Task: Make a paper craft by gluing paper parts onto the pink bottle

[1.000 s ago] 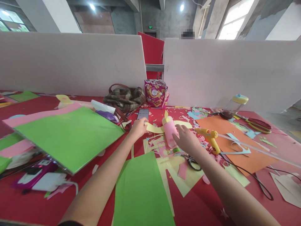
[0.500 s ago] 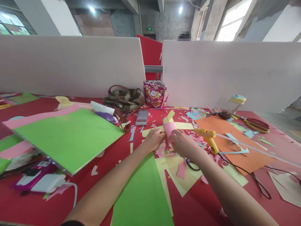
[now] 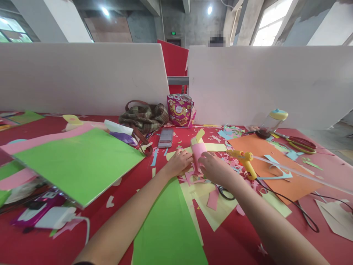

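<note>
A paper figure, a pink roll with pale yellow strips sticking out at the top and sides, stands upright on the red table between my hands. My left hand is closed at its left edge, the fingers bent and the thumb partly hidden. From the right, my right hand pinches the pink paper with curled fingers. Just right of the figure lies a yellow hot glue gun, its nozzle toward the yellow strip. Partly under my right forearm are black-handled scissors.
Green sheets lie on the left, by a purple-and-white device with a cable. A phone, snack bag and plaid bag sit behind. Orange paper, large scissors and a jar are at right.
My left hand's fingers have shifted slightly at the figure's left edge. My right hand and the figure stay nearly in place. The camera view has moved a little.
</note>
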{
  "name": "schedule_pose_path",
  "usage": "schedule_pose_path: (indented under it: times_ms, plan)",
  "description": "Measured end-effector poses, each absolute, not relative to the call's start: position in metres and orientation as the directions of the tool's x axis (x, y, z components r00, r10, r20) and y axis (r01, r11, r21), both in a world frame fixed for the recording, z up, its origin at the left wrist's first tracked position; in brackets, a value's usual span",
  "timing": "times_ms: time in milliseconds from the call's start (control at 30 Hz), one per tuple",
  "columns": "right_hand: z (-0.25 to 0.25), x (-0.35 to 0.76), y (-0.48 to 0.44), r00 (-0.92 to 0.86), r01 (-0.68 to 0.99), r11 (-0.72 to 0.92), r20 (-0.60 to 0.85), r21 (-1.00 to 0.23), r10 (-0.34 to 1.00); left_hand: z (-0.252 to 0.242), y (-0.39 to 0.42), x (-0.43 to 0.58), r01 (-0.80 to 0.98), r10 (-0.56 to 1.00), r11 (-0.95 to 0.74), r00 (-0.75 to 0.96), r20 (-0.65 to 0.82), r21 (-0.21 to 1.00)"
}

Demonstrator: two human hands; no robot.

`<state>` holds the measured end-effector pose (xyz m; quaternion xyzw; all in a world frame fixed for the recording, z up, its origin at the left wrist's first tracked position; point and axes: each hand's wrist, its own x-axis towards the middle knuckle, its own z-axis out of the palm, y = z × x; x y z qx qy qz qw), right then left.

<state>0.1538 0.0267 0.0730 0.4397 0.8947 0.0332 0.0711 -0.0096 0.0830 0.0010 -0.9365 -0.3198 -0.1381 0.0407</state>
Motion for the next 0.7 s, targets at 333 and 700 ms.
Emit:
schedule_pose_path:
  times_ms: [333,700]
  plan:
    - [0.062,0.157,0.03,-0.539,0.842,0.539,0.053,0.019,0.841,0.011,0.085,-0.011,0.688,0.76,-0.63,0.452,0.468,0.359]
    - [0.072,0.162,0.018,-0.47,0.875,0.476,0.082,-0.09,0.879,0.035,0.073,-0.006,0.36,0.916,-0.401,0.176,0.361,0.842]
